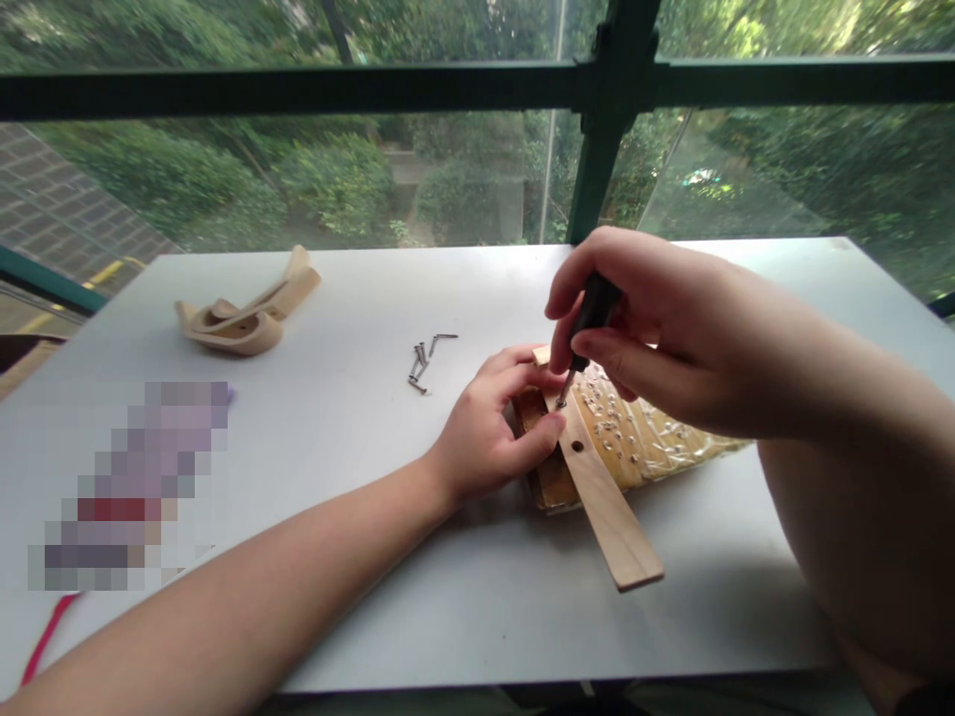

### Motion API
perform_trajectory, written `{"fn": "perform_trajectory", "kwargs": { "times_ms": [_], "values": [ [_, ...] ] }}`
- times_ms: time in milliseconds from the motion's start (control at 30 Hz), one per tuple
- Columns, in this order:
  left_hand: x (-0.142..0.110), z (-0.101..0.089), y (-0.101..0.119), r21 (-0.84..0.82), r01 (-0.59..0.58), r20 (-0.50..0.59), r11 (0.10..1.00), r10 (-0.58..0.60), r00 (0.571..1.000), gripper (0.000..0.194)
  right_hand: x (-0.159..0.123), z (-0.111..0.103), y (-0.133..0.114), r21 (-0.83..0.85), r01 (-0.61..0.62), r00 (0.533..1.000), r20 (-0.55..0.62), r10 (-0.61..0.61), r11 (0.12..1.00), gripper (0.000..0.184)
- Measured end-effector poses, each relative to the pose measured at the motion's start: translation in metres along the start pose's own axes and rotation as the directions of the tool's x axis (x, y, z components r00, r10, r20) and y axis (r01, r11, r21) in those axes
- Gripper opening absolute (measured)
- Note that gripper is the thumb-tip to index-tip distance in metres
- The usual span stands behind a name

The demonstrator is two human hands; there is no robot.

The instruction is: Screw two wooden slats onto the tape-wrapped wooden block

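My right hand (657, 328) is closed round the black handle of a small screwdriver (589, 318), held upright. Its tip meets a screw (559, 404) in a flat wooden slat (604, 497). The slat lies across a wooden piece wrapped in clear plastic (642, 438). My left hand (492, 428) pinches the slat and the wrapped piece at the screw, thumb and fingers pressed together on them.
Several loose screws and a hex key (425, 360) lie behind my left hand. A stack of curved wooden parts (246, 313) sits at the back left of the white table (358, 597). A blurred object (134, 487) and a pink cord (45, 636) lie at the left. A window is behind.
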State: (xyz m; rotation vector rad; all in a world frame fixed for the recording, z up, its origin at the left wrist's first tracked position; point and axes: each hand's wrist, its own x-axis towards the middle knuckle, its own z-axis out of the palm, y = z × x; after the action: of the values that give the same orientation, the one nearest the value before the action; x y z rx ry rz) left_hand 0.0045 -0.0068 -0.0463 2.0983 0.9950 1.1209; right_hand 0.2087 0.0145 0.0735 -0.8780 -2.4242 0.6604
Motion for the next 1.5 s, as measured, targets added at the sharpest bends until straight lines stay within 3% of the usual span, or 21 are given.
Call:
{"fn": "perform_trajectory", "kwargs": {
  "times_ms": [167, 333, 433, 667, 867, 1067, 1233, 1400, 1500],
  "values": [
    [-0.001, 0.001, 0.0, -0.019, -0.004, -0.008, 1.0, 0.004, 1.0, 0.027, 0.0, -0.006, -0.008, -0.078, -0.009, 1.0, -0.003, 0.009, 0.997, 0.007],
    [-0.001, 0.001, 0.0, -0.018, 0.001, -0.011, 1.0, -0.001, 1.0, 0.029, 0.002, -0.001, -0.007, -0.114, -0.006, 0.997, -0.075, -0.002, 0.994, 0.02],
    [-0.001, 0.001, 0.0, -0.005, 0.002, -0.005, 1.0, -0.002, 1.0, 0.03, 0.003, 0.006, -0.003, -0.124, 0.013, 0.992, -0.122, -0.028, 0.992, 0.017],
    [0.0, 0.0, 0.001, 0.039, -0.024, -0.032, 0.999, 0.025, 0.999, 0.022, 0.003, 0.015, -0.005, 0.067, 0.1, 0.991, -0.095, -0.094, 0.993, 0.021],
    [-0.001, 0.0, 0.001, 0.039, -0.019, -0.015, 0.999, 0.02, 1.0, 0.023, 0.003, 0.018, -0.005, 0.079, 0.068, 0.99, -0.127, -0.057, 0.995, 0.004],
    [0.0, 0.0, 0.0, -0.017, -0.032, -0.002, 0.999, 0.032, 0.999, 0.028, -0.002, 0.017, 0.0, 0.183, 0.042, 0.998, -0.044, -0.034, 0.982, 0.04],
    [0.0, 0.0, 0.001, -0.031, -0.007, 0.001, 0.999, 0.007, 1.0, 0.023, -0.005, 0.006, 0.006, 0.106, 0.022, 1.0, -0.009, -0.021, 0.994, 0.043],
    [0.0, 0.0, 0.001, -0.038, 0.011, 0.014, 0.999, -0.01, 1.0, 0.027, -0.008, -0.007, -0.004, -0.123, 0.019, 1.0, 0.01, -0.018, 0.992, 0.016],
    [0.0, 0.0, 0.001, -0.025, 0.013, 0.01, 1.0, -0.013, 1.0, 0.028, -0.008, -0.007, -0.007, -0.187, 0.027, 1.0, -0.006, -0.029, 0.982, 0.01]
  ]
}}
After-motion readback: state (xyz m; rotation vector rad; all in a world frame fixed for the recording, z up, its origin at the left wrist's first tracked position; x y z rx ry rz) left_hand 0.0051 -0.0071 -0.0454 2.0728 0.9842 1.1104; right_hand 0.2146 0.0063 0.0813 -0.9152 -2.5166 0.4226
